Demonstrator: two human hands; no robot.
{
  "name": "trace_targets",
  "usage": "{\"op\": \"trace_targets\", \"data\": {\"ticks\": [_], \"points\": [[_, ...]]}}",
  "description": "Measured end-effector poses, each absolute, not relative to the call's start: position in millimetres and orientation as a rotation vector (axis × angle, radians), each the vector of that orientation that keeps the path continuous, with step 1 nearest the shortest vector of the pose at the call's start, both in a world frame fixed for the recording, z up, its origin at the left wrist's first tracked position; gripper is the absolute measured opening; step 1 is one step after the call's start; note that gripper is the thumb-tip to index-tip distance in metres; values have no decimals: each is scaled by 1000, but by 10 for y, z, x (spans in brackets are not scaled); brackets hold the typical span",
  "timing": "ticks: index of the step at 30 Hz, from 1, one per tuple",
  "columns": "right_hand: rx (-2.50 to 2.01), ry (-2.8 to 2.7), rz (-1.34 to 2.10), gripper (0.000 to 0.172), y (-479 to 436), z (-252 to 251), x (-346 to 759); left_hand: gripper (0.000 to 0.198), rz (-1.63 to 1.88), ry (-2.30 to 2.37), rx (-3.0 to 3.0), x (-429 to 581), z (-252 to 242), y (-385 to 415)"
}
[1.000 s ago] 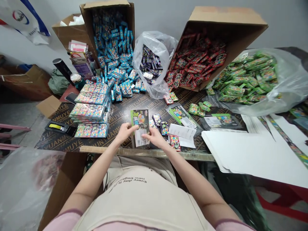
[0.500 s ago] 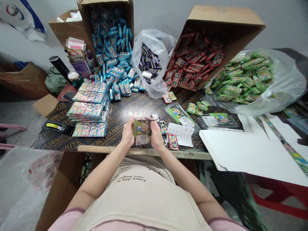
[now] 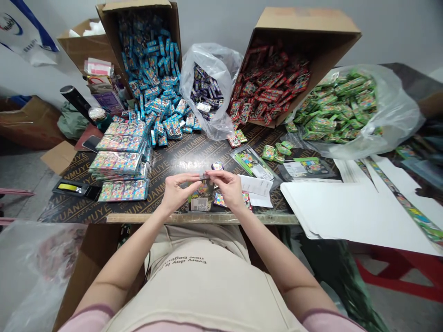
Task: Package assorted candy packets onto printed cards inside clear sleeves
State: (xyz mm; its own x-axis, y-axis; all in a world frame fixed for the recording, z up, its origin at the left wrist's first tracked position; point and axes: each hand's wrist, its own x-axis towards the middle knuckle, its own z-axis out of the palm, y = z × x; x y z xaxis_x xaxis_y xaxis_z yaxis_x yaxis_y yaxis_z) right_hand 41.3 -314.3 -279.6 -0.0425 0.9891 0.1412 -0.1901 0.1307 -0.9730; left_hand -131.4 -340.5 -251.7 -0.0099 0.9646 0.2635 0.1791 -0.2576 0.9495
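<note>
A printed pouch [image 3: 200, 203], dark with a pale label patch and shiny like clear plastic, stands at the table's front edge between my hands. My left hand [image 3: 176, 190] has thumb and fingers closed at its upper edge. Fingertips of my right hand [image 3: 229, 188] pinch the same edge from the other side, almost meeting the left ones. Close to the right hand are small candy-like boxes: a purple one [image 3: 217, 166] behind it, a multicoloured one [image 3: 219, 199] partly under it, and a red one [image 3: 247, 200] mostly hidden by it.
Stacked filled packs [image 3: 122, 190] stand at left beside a tape dispenser [image 3: 74, 189]. Behind are a carton of blue boxes [image 3: 152, 74], a bag of purple ones [image 3: 221, 124], a carton of red ones [image 3: 308, 27] and a bag of green ones [image 3: 398, 106]. White sheets [image 3: 346, 207] overhang at right.
Both hands have shifted from the pouch's sides to its top edge, fingertips now close together. The multicoloured box by the right hand shows more. The whole view has shifted slightly.
</note>
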Motion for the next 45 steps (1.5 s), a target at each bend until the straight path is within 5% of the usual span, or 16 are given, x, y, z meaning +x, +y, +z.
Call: {"op": "trace_targets", "data": {"ticks": [9,24,30,33,37,40,45], "points": [[-1016,-1352,1153,17,-3191,-2725,466,20,1177,1258,1404,-1415,-2480,-3235],[-813,-1841,661,21,-3290,-2970,701,14,1228,1125,2347,-1517,-2638,-3325],[-999,-1614,1071,79,-3349,-3267,582,8,1589,1365,1936,-1795,-2619,-3278],[-1055,-1411,1260,58,-3317,-3495,504,22,1691,1696,1634,-2076,-2746,-3301],[-1154,-1364,1323,42,-3145,-3652,539,37,1343,1989,1711,-2159,-2970,-3410],[-1205,-1810,1184,37,-2908,-3618,544,82,977,1988,2085,-1909,-3154,-3421],[-1246,-2195,372,69,-2155,-3368,65,112,179,1646,2431,-1513,-3566,-3220]]}}
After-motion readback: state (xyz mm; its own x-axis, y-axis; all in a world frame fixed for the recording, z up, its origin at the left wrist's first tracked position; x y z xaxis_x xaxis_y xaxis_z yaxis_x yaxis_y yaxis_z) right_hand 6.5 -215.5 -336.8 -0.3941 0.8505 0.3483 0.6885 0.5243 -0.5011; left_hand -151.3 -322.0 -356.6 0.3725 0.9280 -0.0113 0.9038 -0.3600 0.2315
